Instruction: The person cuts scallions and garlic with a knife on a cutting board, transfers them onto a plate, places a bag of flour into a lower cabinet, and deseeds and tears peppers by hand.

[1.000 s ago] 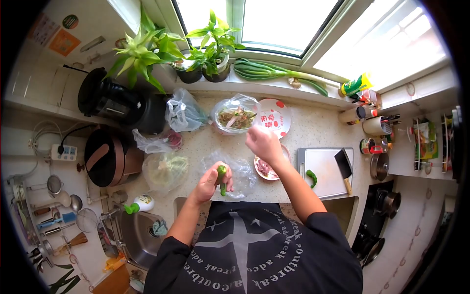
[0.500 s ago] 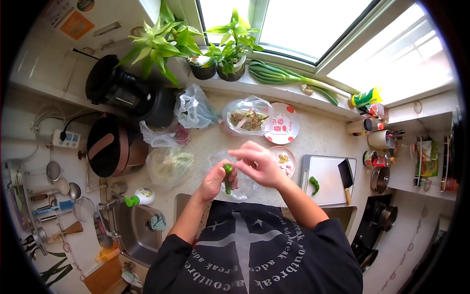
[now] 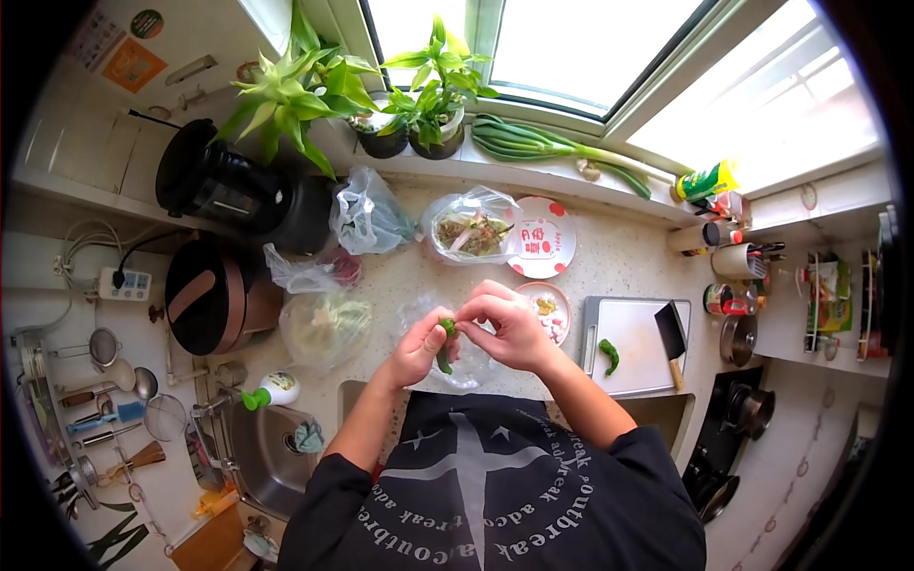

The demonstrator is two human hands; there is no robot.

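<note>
A green pepper (image 3: 444,360) is gripped upright in my left hand (image 3: 415,352), its top end showing above the thumb. My right hand (image 3: 506,329) is closed in a pinch at that top end, thumb and fingertips meeting there. Under both hands lies a crumpled clear plastic bag (image 3: 468,375) on the counter. To the right, a second green pepper (image 3: 609,357) rests on a cutting board (image 3: 633,373), beside a cleaver (image 3: 670,331) with a wooden handle. Just past my right hand is a small pink-rimmed plate (image 3: 567,315) holding pale pieces that look like garlic.
Behind my hands are a bag of greens (image 3: 476,233) and a red-dotted plate (image 3: 564,228). On the left stand a rice cooker (image 3: 221,297), a soap bottle (image 3: 278,385) and the sink (image 3: 249,443). Scallions (image 3: 524,141) lie on the windowsill; a stove (image 3: 724,438) is at right.
My right hand has moved left and slightly down, from just above the pepper onto its top end, and its fingers have closed. My left hand keeps its hold.
</note>
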